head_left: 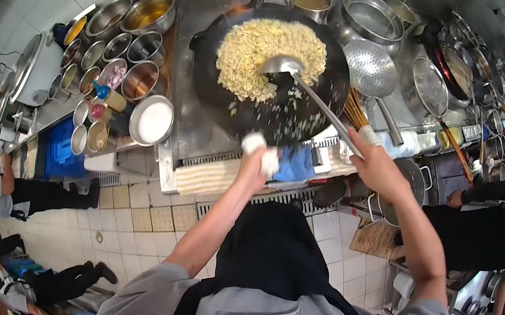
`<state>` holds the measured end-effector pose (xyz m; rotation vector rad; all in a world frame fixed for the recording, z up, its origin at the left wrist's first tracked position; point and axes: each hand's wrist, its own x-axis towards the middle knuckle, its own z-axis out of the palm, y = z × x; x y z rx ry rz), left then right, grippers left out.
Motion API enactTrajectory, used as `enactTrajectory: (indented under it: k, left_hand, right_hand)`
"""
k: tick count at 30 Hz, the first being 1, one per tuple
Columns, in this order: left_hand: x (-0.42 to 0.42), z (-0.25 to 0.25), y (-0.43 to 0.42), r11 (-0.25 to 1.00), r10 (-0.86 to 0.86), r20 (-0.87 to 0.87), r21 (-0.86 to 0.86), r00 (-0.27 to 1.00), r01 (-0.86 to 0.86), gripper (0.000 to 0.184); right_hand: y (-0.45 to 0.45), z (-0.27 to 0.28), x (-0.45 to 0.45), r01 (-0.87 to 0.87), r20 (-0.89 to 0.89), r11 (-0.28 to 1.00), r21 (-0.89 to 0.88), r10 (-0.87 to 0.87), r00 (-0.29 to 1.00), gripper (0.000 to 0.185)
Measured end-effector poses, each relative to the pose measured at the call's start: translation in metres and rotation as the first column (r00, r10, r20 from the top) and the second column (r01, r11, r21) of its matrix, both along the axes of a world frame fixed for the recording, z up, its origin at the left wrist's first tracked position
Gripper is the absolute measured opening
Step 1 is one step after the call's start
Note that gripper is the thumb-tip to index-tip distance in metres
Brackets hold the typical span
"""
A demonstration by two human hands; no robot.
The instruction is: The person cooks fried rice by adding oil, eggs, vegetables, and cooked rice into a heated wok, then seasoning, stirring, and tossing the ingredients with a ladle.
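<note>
My right hand is closed around the long handle of a steel ladle. The ladle's bowl rests against fried rice with yellow bits, heaped in the far half of a large black wok. Loose grains are scattered, blurred, over the near side of the wok. My left hand grips a white cloth at the wok's near rim; whether a handle lies under it is hidden. Just right of that hand is a blue cloth.
On the left stand several steel bowls of ingredients, among them a bowl of white powder and a bowl of yellow liquid. A perforated strainer lies right of the wok, near a steel pot. Other people stand at both sides.
</note>
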<state>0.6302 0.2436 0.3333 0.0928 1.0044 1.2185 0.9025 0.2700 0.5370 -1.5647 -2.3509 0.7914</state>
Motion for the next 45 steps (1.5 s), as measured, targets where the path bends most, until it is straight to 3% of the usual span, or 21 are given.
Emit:
enactTrajectory:
  k: [3, 5, 8, 10, 12, 15, 16, 18, 20, 21, 23, 26, 28, 30, 31, 33, 36, 38, 40, 42, 45]
  left_hand:
    - [-0.003, 0.051, -0.036, 0.999, 0.053, 0.103, -0.005, 0.993, -0.053, 0.019]
    - [-0.019, 0.048, 0.005, 0.996, 0.063, 0.15, -0.073, 0.987, -0.052, 0.014]
    - [-0.052, -0.018, 0.088, 0.999, 0.023, 0.28, 0.019, 0.96, -0.03, 0.01]
    - [-0.06, -0.024, 0.107, 1.0, -0.023, 0.234, 0.024, 0.972, 0.018, 0.013]
    - [-0.06, -0.014, 0.109, 0.999, -0.037, 0.163, -0.015, 0.986, 0.04, 0.017]
    - [-0.057, 0.008, 0.101, 0.995, -0.079, 0.069, -0.057, 0.995, 0.083, 0.024]
    - [-0.061, 0.009, 0.1, 0.993, -0.089, 0.068, -0.07, 0.994, 0.094, 0.026]
    - [-0.066, 0.02, 0.088, 0.99, -0.095, 0.07, -0.098, 0.993, 0.101, 0.03]
    - [-0.065, 0.038, 0.058, 0.994, -0.092, 0.082, -0.052, 0.992, 0.097, 0.034]
    - [-0.066, 0.045, 0.041, 0.994, -0.101, 0.096, -0.032, 0.99, 0.104, 0.036]
    - [-0.074, 0.043, 0.006, 0.992, -0.124, 0.097, -0.017, 0.988, 0.126, 0.039]
    - [-0.08, 0.044, -0.044, 0.989, -0.143, 0.06, -0.031, 0.988, 0.145, 0.04]
    - [-0.083, 0.038, -0.068, 0.991, -0.124, 0.092, -0.041, 0.988, 0.128, 0.041]
    - [-0.081, 0.041, -0.086, 0.987, -0.124, 0.049, -0.094, 0.991, 0.128, 0.04]
    - [-0.079, 0.04, -0.092, 0.986, -0.131, 0.03, -0.098, 0.991, 0.133, 0.04]
    - [-0.074, 0.037, -0.099, 0.985, -0.14, -0.009, -0.108, 0.99, 0.138, 0.039]
    - [-0.067, 0.037, -0.102, 0.983, -0.146, 0.018, -0.109, 0.989, 0.147, 0.039]
    - [-0.063, 0.037, -0.101, 0.982, -0.151, 0.015, -0.113, 0.988, 0.151, 0.041]
    - [-0.057, 0.038, -0.097, 0.98, -0.152, 0.013, -0.128, 0.988, 0.152, 0.042]
    - [-0.054, 0.04, -0.095, 0.981, -0.158, 0.018, -0.112, 0.987, 0.159, 0.043]
    - [-0.054, 0.037, -0.091, 0.978, -0.199, -0.012, -0.067, 0.98, 0.198, 0.042]
  right_hand:
    - [-0.017, 0.026, -0.006, 0.052, -0.173, 0.999, 0.018, -0.048, 0.984, 0.056]
    - [-0.04, 0.053, -0.004, 0.121, -0.361, 0.98, -0.159, -0.172, 0.917, 0.057]
    - [-0.057, 0.082, -0.016, 0.101, -0.601, 0.791, -0.604, -0.535, 0.593, 0.059]
    - [-0.05, 0.065, -0.022, -0.059, -0.657, 0.673, -0.737, -0.694, 0.295, 0.06]
    - [-0.032, 0.026, -0.037, -0.128, -0.59, 0.576, -0.808, -0.786, 0.186, 0.058]
    - [0.027, -0.068, -0.063, 0.036, -0.524, 0.661, -0.75, -0.625, 0.579, 0.063]
    - [0.037, -0.081, -0.073, 0.08, -0.516, 0.694, -0.716, -0.603, 0.608, 0.063]
    - [0.045, -0.082, -0.081, 0.235, -0.335, 0.909, -0.345, -0.353, 0.874, 0.066]
    - [0.043, -0.079, -0.085, 0.165, 0.024, 0.964, 0.209, -0.174, 0.984, 0.067]
    - [0.03, -0.041, -0.092, 0.191, 0.075, 0.966, 0.172, -0.207, 0.976, 0.069]
    - [0.004, -0.023, -0.091, 0.055, -0.097, 0.913, 0.405, -0.017, 0.995, 0.067]
    - [-0.051, -0.004, -0.087, -0.246, -0.407, 0.961, -0.125, 0.176, 0.896, 0.059]
    - [-0.085, -0.049, -0.082, -0.402, -0.595, 0.742, -0.536, 0.006, 0.804, 0.061]
    - [-0.127, -0.137, -0.061, -0.359, -0.5, 0.594, -0.72, -0.086, 0.861, 0.075]
    - [-0.136, -0.153, -0.042, -0.297, -0.38, 0.317, -0.901, -0.244, 0.893, 0.083]
    - [-0.165, -0.181, -0.009, -0.238, -0.268, 0.124, -0.963, -0.407, 0.873, 0.086]
    - [-0.192, -0.203, 0.019, 0.05, -0.039, 0.237, -0.97, -0.357, 0.933, 0.092]
    - [-0.205, -0.222, 0.03, -0.002, -0.007, 0.008, -1.0, -0.608, 0.794, 0.105]
    - [-0.222, -0.236, 0.034, 0.188, 0.205, -0.103, -0.977, -0.696, 0.688, 0.105]
    - [-0.228, -0.258, 0.052, -0.048, 0.198, -0.312, -0.949, -0.706, 0.68, 0.101]
    - [-0.268, -0.336, 0.068, 0.071, 0.161, -0.151, -0.986, -0.753, 0.638, 0.081]
